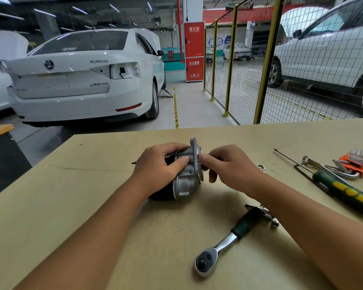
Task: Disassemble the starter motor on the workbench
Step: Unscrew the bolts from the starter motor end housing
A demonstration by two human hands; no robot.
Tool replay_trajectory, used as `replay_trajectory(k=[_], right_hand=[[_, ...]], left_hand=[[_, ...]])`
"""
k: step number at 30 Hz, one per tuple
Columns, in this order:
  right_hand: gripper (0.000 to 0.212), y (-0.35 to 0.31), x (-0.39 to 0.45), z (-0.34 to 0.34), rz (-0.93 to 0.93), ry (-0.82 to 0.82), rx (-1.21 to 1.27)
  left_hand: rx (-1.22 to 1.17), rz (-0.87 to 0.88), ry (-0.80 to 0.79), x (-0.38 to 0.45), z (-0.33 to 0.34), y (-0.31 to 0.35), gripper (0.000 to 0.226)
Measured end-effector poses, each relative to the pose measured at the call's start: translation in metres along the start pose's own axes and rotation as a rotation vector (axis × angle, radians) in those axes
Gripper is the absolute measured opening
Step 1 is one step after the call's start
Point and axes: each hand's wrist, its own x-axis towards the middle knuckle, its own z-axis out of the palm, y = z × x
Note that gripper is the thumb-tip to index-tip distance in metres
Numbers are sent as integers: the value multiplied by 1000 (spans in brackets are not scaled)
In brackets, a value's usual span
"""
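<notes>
The starter motor (186, 174), a grey cast-metal housing joined to a black cylindrical body, lies on its side at the centre of the tan wooden surface (92, 164). The left hand (157, 166) grips it from the left, fingers curled over the top and thumb pressed on the grey housing, covering most of the black body. The right hand (228, 166) pinches at the flange end of the housing with thumb and forefinger; what lies between the fingertips cannot be made out.

In the lower centre of the frame a chrome ratchet wrench with a black grip (224, 241) lies on the surface, its far end hidden beneath the right forearm. At the right lie a screwdriver with a green and yellow handle (342, 190), a set of chrome spanners (323, 167) and an orange holder of hex keys (354, 163), partly cut off by the frame edge.

Beyond the surface stand a white saloon car (82, 80), a red fire cabinet (194, 51) and a yellow-posted wire mesh fence (231, 59).
</notes>
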Motion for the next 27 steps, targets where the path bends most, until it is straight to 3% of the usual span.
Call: replay_trajectory(k=[5, 9, 14, 19, 27], right_hand=[[15, 1, 0, -1, -6, 38, 224], [35, 0, 0, -2, 34, -28, 98], [15, 0, 0, -2, 0, 24, 257], [29, 1, 0, -4, 19, -64, 117], [15, 0, 5, -23, 33, -26, 189]], left_hand=[[-1, -6, 1, 0, 0, 0, 43], [-1, -6, -3, 0, 0, 0, 43], [-1, -5, -4, 0, 0, 1, 43], [0, 0, -10, 0, -1, 2, 44], [17, 1, -16, 0, -2, 3, 46]])
